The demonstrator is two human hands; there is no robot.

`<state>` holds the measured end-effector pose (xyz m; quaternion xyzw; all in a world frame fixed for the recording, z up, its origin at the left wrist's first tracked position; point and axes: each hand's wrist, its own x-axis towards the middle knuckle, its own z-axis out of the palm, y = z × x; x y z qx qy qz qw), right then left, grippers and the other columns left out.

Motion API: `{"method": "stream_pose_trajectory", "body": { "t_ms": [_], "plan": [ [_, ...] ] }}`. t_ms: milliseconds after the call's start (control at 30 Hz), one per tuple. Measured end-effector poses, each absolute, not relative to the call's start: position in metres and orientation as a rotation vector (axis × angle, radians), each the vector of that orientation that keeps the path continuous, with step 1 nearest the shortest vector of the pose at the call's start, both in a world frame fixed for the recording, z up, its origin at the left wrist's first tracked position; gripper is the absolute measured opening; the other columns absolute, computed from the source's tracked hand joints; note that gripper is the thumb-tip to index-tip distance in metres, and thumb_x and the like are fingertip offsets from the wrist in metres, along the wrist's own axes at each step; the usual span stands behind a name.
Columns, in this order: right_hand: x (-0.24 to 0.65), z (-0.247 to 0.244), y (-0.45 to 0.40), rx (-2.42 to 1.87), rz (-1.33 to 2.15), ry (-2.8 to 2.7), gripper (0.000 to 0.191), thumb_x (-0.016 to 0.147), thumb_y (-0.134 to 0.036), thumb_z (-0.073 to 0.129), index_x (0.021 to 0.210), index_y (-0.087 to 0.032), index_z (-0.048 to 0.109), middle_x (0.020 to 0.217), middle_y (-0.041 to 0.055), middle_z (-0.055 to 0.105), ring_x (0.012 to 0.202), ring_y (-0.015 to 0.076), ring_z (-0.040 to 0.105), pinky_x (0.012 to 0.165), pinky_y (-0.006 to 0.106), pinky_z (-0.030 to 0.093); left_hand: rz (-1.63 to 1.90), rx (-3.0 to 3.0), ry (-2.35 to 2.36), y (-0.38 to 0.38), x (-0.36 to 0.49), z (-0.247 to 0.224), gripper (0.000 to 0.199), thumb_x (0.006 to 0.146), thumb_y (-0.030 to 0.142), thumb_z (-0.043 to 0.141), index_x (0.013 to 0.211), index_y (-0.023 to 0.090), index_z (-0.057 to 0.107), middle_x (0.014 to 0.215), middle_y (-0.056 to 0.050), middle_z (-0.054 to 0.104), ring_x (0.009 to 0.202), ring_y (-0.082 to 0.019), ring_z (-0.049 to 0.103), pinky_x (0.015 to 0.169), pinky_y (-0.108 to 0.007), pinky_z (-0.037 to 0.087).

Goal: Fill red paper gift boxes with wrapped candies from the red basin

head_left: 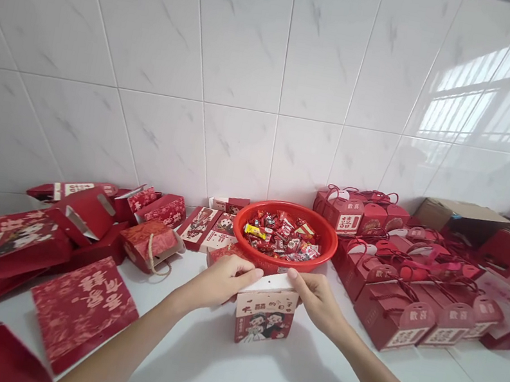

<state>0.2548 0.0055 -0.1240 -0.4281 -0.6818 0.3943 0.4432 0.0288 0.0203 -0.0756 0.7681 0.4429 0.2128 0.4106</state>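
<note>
A small gift box point(264, 318) with a cartoon couple and Chinese characters on its front stands upright before me. Its white top flap point(269, 282) shows between my thumbs. My left hand point(231, 276) pinches the top of the box at its left corner. On the opposite corner, my right hand point(312, 296) grips the same top edge, thumb on the flap. The fingers of both hands are partly hidden behind the box. Just behind it sits a red plastic basin point(332, 246) holding many wrapped candies point(284, 234).
Red gift boxes with cord handles point(394, 318) stand in rows at the right. Loose, partly folded red boxes point(83, 312) lie across the left. A cardboard box point(466, 216) sits at the back right. The tiled wall point(245, 72) rises behind everything.
</note>
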Motion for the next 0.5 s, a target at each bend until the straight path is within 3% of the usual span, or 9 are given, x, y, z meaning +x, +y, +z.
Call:
{"method": "stream_pose_trajectory", "body": {
  "t_ms": [133,267,333,500],
  "plan": [
    [0.273,-0.104,0.048,-1.273,0.563,-1.757,0.053,0.096,-0.055,0.041,0.068,-0.016,0.063,0.059,0.0024,0.057,0.058,0.0158,0.054,0.056,0.025,0.039,0.527,1.869,1.068,0.024,0.030,-0.080,0.055,0.087,0.069,0.048,0.061,0.021,0.040,0.054,0.003,0.043,0.047,-0.011,0.036,0.045,-0.025,0.024],
    [0.288,-0.085,0.106,-1.791,0.147,-1.876,0.023,0.095,-0.022,0.046,0.105,-0.016,0.066,0.104,0.0091,0.071,0.096,0.0211,0.065,0.082,0.027,0.045,0.536,1.865,1.049,0.026,0.034,-0.077,0.056,0.085,0.070,0.050,0.060,0.022,0.035,0.055,0.004,0.038,0.048,-0.011,0.035,0.046,-0.025,0.024],
    [0.288,-0.083,0.128,-1.916,0.159,-1.908,0.027,0.088,-0.020,0.056,0.114,-0.014,0.063,0.116,0.0151,0.069,0.108,0.0275,0.063,0.087,0.032,0.045,0.546,1.862,1.032,0.027,0.035,-0.076,0.056,0.084,0.071,0.050,0.062,0.021,0.036,0.057,0.005,0.036,0.050,-0.011,0.035,0.047,-0.025,0.024],
    [0.278,-0.092,0.154,-2.045,0.246,-2.013,0.053,0.067,-0.035,0.084,0.111,-0.014,0.065,0.121,0.0215,0.066,0.118,0.0387,0.057,0.092,0.043,0.046,0.566,1.845,0.987,0.031,0.036,-0.077,0.056,0.085,0.071,0.050,0.064,0.020,0.041,0.059,0.005,0.036,0.053,-0.011,0.032,0.049,-0.026,0.022]
  ]
}}
